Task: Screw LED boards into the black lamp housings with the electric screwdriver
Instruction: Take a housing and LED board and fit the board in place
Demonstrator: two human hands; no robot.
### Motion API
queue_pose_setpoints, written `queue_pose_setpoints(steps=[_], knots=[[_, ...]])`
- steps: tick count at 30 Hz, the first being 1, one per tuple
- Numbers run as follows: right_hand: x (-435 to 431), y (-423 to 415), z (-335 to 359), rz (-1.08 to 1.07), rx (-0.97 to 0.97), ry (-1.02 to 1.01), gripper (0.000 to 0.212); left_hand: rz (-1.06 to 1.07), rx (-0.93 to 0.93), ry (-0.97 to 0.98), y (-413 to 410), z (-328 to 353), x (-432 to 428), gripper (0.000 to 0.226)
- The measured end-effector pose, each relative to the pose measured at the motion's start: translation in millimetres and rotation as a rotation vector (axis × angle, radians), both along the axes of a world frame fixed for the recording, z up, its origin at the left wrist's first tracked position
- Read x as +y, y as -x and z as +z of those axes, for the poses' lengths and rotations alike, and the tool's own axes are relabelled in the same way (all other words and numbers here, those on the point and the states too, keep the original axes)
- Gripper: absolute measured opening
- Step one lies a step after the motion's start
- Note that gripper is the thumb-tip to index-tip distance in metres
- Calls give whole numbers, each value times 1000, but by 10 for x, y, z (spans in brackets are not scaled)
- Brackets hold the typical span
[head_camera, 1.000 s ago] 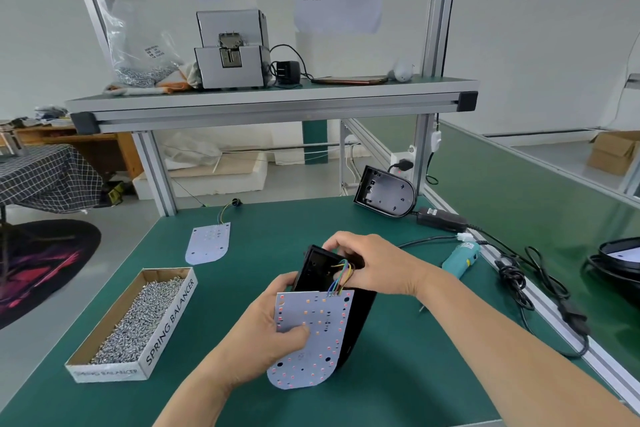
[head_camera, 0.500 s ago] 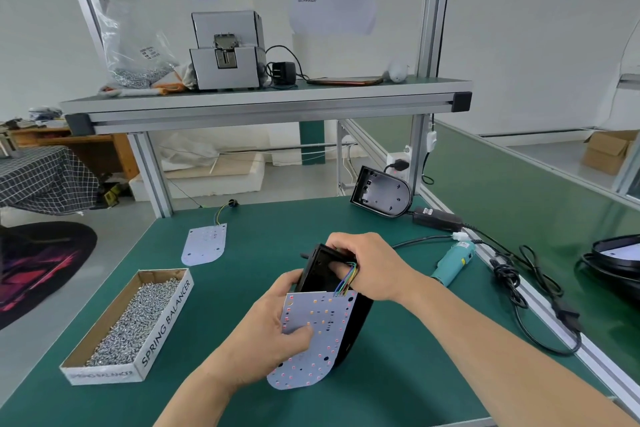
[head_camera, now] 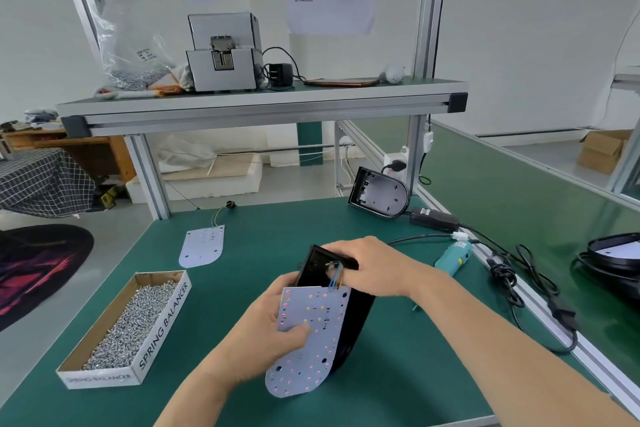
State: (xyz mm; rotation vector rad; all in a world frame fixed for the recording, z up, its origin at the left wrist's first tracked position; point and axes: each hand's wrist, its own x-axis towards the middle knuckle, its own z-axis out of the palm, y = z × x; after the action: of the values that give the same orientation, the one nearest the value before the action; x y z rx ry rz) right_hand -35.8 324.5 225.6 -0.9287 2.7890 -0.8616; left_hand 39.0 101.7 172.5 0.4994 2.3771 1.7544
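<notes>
My left hand (head_camera: pixel 263 340) grips a white LED board (head_camera: pixel 311 340), thumb on its face, holding it tilted over the front of a black lamp housing (head_camera: pixel 356 319). My right hand (head_camera: pixel 374 267) clasps the housing's upper end, fingers by the coloured wires (head_camera: pixel 335 276) that run from the board into the housing. A second LED board (head_camera: pixel 202 245) with wires lies flat at the far left of the table. Another black housing (head_camera: pixel 381 192) leans at the far right. The teal electric screwdriver (head_camera: pixel 454 256) lies on the table to the right of my right hand.
A cardboard box of screws (head_camera: pixel 128 326) sits at the left front. Black cables and a power adapter (head_camera: pixel 433 218) trail along the right edge of the green table (head_camera: pixel 415 374). A raised shelf (head_camera: pixel 259 104) carries a grey screw feeder (head_camera: pixel 223 52) and a bag of screws.
Both hands and the housing with its board have shifted slightly; my right hand has slid a little along the housing's top by the wires. The grip is the same.
</notes>
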Motion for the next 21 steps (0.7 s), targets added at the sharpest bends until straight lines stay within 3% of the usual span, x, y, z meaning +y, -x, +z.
queue_pose_setpoints(steps=[2,4,8,9,12,14,18,21], knots=[[74,-23,58,6,-79,-10,51,26,-5,-34,0,-31,-67,49],[147,-78,107,-35,-40,113,55,39,-10,-60,-6,-77,-108,44],[129,-333,98,-113,295,436,19,63,-23,-113,-22,-131,-143,42],[96,-398,75,-104,320,420,8,68,-26,-124,-25,-140,-145,41],[-30,-509,-93,-73,348,180,26,102,-30,-173,-41,-176,-142,39],[-115,-542,-236,-81,382,105,26,119,-27,-184,-52,-194,-130,38],[-165,-613,-359,-135,153,407,15,142,-28,-210,-76,-184,-131,35],[-150,-618,-345,-158,77,472,12,169,-21,-256,-100,-194,-144,44]])
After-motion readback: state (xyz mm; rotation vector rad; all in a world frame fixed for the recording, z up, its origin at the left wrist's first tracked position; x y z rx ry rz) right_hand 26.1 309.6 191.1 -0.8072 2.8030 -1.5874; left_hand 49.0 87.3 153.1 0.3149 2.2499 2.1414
